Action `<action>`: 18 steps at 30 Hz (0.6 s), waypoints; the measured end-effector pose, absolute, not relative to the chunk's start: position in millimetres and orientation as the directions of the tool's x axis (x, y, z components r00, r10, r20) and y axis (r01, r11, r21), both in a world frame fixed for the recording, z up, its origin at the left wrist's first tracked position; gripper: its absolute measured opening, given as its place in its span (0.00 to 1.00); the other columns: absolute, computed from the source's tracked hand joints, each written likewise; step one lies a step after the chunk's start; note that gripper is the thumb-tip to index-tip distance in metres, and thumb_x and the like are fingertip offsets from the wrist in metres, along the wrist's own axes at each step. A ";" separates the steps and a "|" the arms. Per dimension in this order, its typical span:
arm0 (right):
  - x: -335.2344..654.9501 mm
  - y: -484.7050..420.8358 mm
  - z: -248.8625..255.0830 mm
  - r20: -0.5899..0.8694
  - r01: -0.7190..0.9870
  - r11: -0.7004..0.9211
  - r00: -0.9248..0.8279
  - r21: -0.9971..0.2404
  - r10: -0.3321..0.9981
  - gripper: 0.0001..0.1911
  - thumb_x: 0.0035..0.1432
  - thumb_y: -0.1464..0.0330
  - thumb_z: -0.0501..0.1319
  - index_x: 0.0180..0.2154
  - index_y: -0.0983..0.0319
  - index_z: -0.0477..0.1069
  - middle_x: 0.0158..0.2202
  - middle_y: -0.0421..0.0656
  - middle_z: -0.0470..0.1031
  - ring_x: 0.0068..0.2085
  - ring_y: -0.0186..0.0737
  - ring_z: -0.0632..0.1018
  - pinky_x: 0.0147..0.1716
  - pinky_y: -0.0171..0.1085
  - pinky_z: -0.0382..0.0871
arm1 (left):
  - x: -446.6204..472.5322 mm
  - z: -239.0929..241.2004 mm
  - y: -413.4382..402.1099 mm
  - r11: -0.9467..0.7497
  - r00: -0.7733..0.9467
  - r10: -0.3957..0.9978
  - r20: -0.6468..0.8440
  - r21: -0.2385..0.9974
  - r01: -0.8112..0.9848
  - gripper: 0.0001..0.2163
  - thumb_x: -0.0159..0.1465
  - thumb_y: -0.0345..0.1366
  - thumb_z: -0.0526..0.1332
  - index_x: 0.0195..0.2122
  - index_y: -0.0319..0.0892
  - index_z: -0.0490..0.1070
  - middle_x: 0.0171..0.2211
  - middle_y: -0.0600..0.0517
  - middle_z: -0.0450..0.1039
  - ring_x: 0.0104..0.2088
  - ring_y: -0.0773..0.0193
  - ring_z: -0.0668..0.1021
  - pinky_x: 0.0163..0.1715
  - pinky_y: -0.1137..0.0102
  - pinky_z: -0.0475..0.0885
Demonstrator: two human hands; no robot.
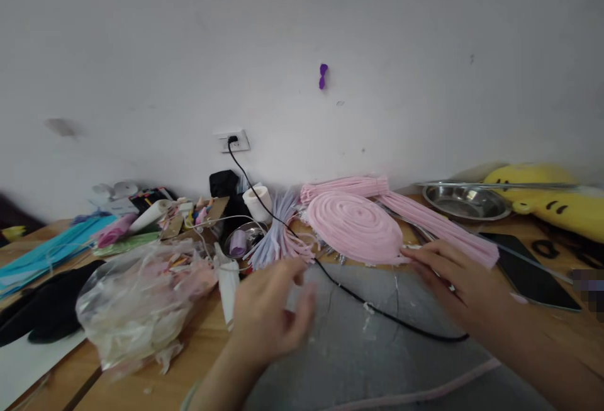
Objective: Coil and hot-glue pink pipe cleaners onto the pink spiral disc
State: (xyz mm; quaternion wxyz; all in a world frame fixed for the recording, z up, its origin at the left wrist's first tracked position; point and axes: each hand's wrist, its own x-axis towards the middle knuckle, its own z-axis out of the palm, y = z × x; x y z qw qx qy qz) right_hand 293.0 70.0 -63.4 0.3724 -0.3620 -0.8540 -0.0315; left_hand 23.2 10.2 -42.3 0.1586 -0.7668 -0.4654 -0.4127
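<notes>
A pink coiled disc [355,227] made of fuzzy pipe cleaners lies tilted at the back of a grey mat [368,348]. My right hand [455,279] rests at the disc's lower right edge, fingertips touching or almost touching it. My left hand [271,310] hovers over the mat's left part, fingers loosely curled and blurred, holding nothing I can see. A black cable [377,310] runs from the wall socket [232,141] across the mat between my hands.
Pink pipe-cleaner bundles [438,225] and lavender ones [280,238] lie behind. A clear plastic bag [141,301] of scraps sits left, a glue bottle [229,282] beside it. A steel bowl [465,200], a yellow plush [552,200] and a dark tablet [531,269] are right.
</notes>
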 end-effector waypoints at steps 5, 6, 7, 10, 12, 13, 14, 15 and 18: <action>292.7 70.5 -68.5 0.629 0.627 0.739 -0.478 -0.245 0.613 0.15 0.65 0.66 0.50 0.50 0.59 0.69 0.40 0.45 0.76 0.39 0.39 0.79 0.34 0.36 0.76 | -2.5 -32.1 29.0 -0.371 -0.290 0.741 0.605 0.729 0.575 0.07 0.61 0.37 0.57 0.40 0.44 0.67 0.37 0.52 0.69 0.37 0.64 0.71 0.34 0.72 0.64; 293.0 70.2 -69.8 0.616 0.626 0.739 -0.487 -0.248 0.619 0.16 0.65 0.66 0.50 0.52 0.58 0.67 0.41 0.45 0.76 0.41 0.40 0.79 0.36 0.37 0.76 | -3.8 -32.1 33.5 -0.328 -0.304 0.806 0.508 0.811 0.485 0.10 0.60 0.39 0.58 0.41 0.44 0.67 0.39 0.52 0.69 0.38 0.64 0.70 0.35 0.71 0.64; 293.3 69.7 -71.1 0.603 0.626 0.739 -0.498 -0.248 0.623 0.17 0.65 0.66 0.50 0.54 0.57 0.66 0.42 0.45 0.76 0.42 0.40 0.79 0.37 0.38 0.76 | -3.9 -32.4 37.4 -0.286 -0.295 0.857 0.423 0.866 0.411 0.11 0.58 0.41 0.59 0.41 0.44 0.67 0.39 0.52 0.69 0.38 0.64 0.70 0.35 0.71 0.64; 294.3 68.5 -73.9 0.582 0.623 0.749 -0.529 -0.227 0.617 0.18 0.65 0.67 0.50 0.55 0.56 0.66 0.45 0.46 0.76 0.44 0.42 0.79 0.38 0.37 0.76 | -0.5 -33.3 44.4 -0.202 -0.229 0.934 0.275 0.933 0.298 0.11 0.56 0.44 0.60 0.34 0.42 0.68 0.29 0.54 0.68 0.29 0.66 0.68 0.29 0.72 0.63; 294.7 68.5 -75.5 0.572 0.622 0.751 -0.541 -0.223 0.617 0.19 0.64 0.67 0.50 0.55 0.56 0.67 0.46 0.46 0.76 0.45 0.44 0.79 0.37 0.37 0.76 | 2.7 -33.9 46.3 -0.173 -0.185 0.957 0.224 0.950 0.258 0.12 0.56 0.46 0.59 0.27 0.42 0.68 0.23 0.56 0.64 0.24 0.68 0.65 0.26 0.73 0.61; 294.8 68.7 -76.4 0.569 0.621 0.752 -0.544 -0.222 0.617 0.19 0.64 0.67 0.50 0.55 0.55 0.67 0.46 0.46 0.76 0.45 0.44 0.79 0.37 0.37 0.76 | 4.0 -34.3 46.9 -0.159 -0.163 0.966 0.199 0.959 0.233 0.13 0.56 0.46 0.58 0.24 0.42 0.67 0.21 0.56 0.62 0.23 0.68 0.64 0.25 0.73 0.60; 294.8 69.0 -77.1 0.569 0.617 0.756 -0.549 -0.219 0.612 0.20 0.64 0.67 0.50 0.56 0.55 0.66 0.46 0.46 0.76 0.45 0.44 0.79 0.37 0.38 0.76 | 5.2 -35.0 47.4 -0.147 -0.142 0.974 0.178 0.967 0.206 0.14 0.57 0.47 0.58 0.22 0.42 0.66 0.19 0.57 0.61 0.22 0.68 0.64 0.24 0.73 0.59; 294.8 69.2 -77.8 0.575 0.611 0.762 -0.552 -0.213 0.603 0.20 0.64 0.67 0.50 0.56 0.54 0.65 0.45 0.46 0.77 0.44 0.44 0.79 0.37 0.38 0.76 | 6.0 -35.9 48.0 -0.137 -0.122 0.980 0.160 0.974 0.180 0.14 0.57 0.47 0.57 0.21 0.42 0.65 0.19 0.57 0.60 0.22 0.68 0.63 0.24 0.73 0.58; 294.3 69.0 -78.9 0.588 0.601 0.776 -0.562 -0.193 0.582 0.21 0.64 0.68 0.50 0.58 0.54 0.63 0.44 0.45 0.76 0.43 0.42 0.79 0.37 0.37 0.76 | 6.8 -39.2 50.1 -0.111 -0.081 0.990 0.120 0.988 0.104 0.14 0.56 0.47 0.58 0.21 0.42 0.65 0.19 0.56 0.61 0.21 0.69 0.63 0.23 0.73 0.56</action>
